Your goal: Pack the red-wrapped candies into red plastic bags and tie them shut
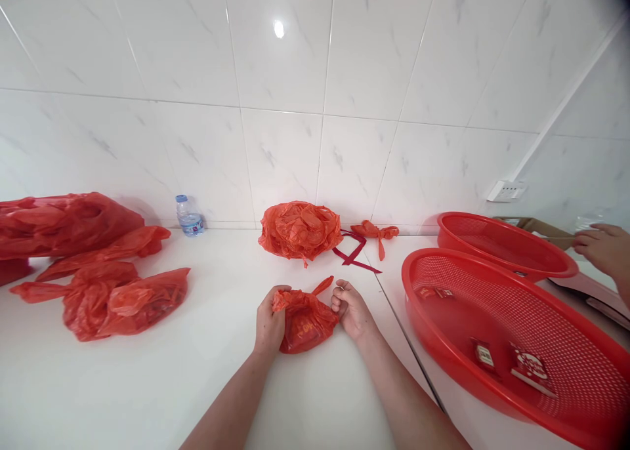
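A crumpled red plastic bag (305, 322) is clutched by the left hand (269, 321). The curled right hand (351, 309) is held just beside it.

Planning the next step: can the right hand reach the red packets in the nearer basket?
Probably yes: only the red plastic basket's rim lies between the right hand and the packets.

"What's the left hand (270, 320) doing?"

"Gripping a red bag (305, 324) on the counter (207, 384); the right hand (350, 309) is curled just beside it."

"And over there?"

"Another person's hand (603, 248), beyond a red basket (506, 222)."
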The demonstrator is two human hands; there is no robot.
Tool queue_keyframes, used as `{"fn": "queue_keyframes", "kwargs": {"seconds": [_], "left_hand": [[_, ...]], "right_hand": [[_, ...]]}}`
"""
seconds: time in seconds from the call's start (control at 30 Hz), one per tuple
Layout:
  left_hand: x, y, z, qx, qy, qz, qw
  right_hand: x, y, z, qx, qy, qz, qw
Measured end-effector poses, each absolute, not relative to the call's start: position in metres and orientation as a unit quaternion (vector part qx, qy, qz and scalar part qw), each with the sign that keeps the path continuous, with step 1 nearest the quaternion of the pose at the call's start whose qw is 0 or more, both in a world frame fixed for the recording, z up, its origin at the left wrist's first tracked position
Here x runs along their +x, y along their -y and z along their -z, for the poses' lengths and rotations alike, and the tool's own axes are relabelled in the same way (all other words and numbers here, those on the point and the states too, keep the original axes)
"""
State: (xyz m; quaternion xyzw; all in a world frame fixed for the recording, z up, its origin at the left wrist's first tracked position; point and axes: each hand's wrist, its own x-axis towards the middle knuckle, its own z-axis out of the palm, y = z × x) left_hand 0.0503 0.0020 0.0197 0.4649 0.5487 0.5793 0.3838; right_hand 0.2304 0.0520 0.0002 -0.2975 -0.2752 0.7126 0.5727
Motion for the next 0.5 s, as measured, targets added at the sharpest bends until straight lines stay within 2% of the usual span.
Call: {"fn": "queue_keyframes", "kwargs": {"seconds": [0.5], "left_hand": [[0.0509,-0.0011,-0.0214,0.466,-0.548,-0.583,0.378]], "right_hand": [[0.2299,-0.0517,-0.0023,-0.301,0.294,-0.709,0.566]]}}
